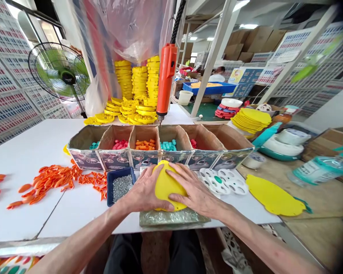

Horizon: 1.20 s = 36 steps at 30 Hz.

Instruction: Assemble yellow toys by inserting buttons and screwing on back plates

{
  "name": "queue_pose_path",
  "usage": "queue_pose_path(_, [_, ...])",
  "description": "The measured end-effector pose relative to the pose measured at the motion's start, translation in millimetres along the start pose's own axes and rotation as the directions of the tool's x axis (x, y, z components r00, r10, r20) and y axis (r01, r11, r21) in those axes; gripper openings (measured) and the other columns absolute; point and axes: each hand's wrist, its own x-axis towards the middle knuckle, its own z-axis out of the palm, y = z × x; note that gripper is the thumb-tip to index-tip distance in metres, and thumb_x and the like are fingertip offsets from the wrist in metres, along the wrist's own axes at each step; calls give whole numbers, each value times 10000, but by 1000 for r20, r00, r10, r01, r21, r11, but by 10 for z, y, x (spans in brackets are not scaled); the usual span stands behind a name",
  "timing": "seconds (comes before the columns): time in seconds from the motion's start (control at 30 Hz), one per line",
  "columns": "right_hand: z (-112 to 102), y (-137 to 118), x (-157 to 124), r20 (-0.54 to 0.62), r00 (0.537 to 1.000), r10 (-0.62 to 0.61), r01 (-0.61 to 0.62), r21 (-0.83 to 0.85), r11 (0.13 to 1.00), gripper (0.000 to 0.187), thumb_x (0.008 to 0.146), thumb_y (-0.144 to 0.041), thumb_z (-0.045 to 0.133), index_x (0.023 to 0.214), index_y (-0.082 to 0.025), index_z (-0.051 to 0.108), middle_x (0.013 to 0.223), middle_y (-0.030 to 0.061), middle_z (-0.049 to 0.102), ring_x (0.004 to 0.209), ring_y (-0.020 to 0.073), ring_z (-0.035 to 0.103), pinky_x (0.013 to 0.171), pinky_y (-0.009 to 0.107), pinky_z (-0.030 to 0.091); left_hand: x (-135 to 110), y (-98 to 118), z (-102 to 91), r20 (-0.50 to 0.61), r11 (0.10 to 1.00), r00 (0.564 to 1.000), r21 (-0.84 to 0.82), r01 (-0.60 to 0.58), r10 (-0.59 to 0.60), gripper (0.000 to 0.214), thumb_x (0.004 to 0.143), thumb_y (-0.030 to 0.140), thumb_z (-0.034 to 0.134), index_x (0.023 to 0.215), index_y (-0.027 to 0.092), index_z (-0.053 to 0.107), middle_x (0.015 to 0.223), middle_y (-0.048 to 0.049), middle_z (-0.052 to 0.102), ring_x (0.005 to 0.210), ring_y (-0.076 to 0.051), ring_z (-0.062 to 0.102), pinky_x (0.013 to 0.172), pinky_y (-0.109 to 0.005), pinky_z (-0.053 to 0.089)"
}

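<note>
White table filled most of the view, with a row of six cardboard bins across it, small coloured parts in five of them. Loose pile of orange pieces off to the left, orange power screwdriver hanging over the bins. A plastic-wrapped pad sat at the front edge. The left hand and right hand were clamped on a yellow piece over that pad; couldn't tell if it touched. Blue tray of tiny screws sat beside the left hand.
</note>
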Motion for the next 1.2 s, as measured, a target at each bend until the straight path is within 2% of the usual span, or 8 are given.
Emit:
queue_pose_path(0.27, [82,-6,-49,-90,995,44,-43,6,999,828,970,-652,472,1621,-195,240,1696,148,232,1556,319,228,1250,562,251,-62,-62,15,-4,997,1000,72,-12,12,1285,539,669,879,1588,214,291,1522,-177,422,1403,-410,391,1185,-573,339])
queue_pose_path(0.43, [196,-35,-69,-153,978,141,-146,-17,989,706,1044,-544,356,1640,-230,146,1693,154,244,1559,311,247,1229,599,263,-121,-168,89,-49,992,999,123,-19,25,1182,656,741,773,1592,203,291,1580,-191,372,1468,-414,322,1216,-608,289])
queue_pose_path(0.57, [246,-9,-51,-175,976,130,-133,-9,991,637,1048,-489,367,1614,-222,246,1669,147,314,1540,297,303,1229,576,285,-141,-165,94,-40,991,999,137,-4,10,956,839,656,659,1582,161,320,1608,-204,350,1504,-385,290,1240,-587,260])
queue_pose_path(0.8, [250,-34,-84,-274,945,179,-142,150,979,611,1011,-486,463,1549,-219,350,1649,121,352,1534,277,309,1267,520,276,-168,-153,96,-96,992,995,127,-5,17,924,833,644,678,1550,148,371,1616,-214,384,1531,-367,281,1261,-605,199])
queue_pose_path(0.97, [177,-128,-113,-227,946,231,-185,207,961,623,997,-520,478,1525,-201,390,1658,130,325,1532,288,313,1266,524,279,-206,-142,55,-137,995,991,104,7,7,868,874,632,644,1533,127,390,1623,-212,384,1531,-334,310,1251,-519,297])
queue_pose_path(1.03, [107,-142,-122,-232,944,235,-182,225,957,597,989,-535,495,1491,-215,444,1645,125,354,1517,299,341,1256,532,295,-267,-163,-26,-190,985,982,173,21,12,685,964,544,562,1502,141,428,1586,-180,449,1480,-282,410,1211,-430,384])
queue_pose_path(1.13, [-103,-120,-86,-330,919,217,-138,248,959,514,988,-534,511,1406,-237,538,1585,119,449,1475,310,404,1216,551,352,-411,-249,-237,-258,931,966,348,114,-22,364,1059,324,387,1320,172,590,1342,-129,655,1231,-215,619,1063,-341,505])
queue_pose_path(1.2, [-312,-84,9,-433,877,209,-95,270,958,466,977,-521,538,1354,-252,580,1535,114,511,1421,316,468,1143,536,442,-506,-333,-388,-229,893,972,423,153,-58,286,1028,242,431,1158,177,678,1143,-114,717,1089,-241,657,977,-373,533])
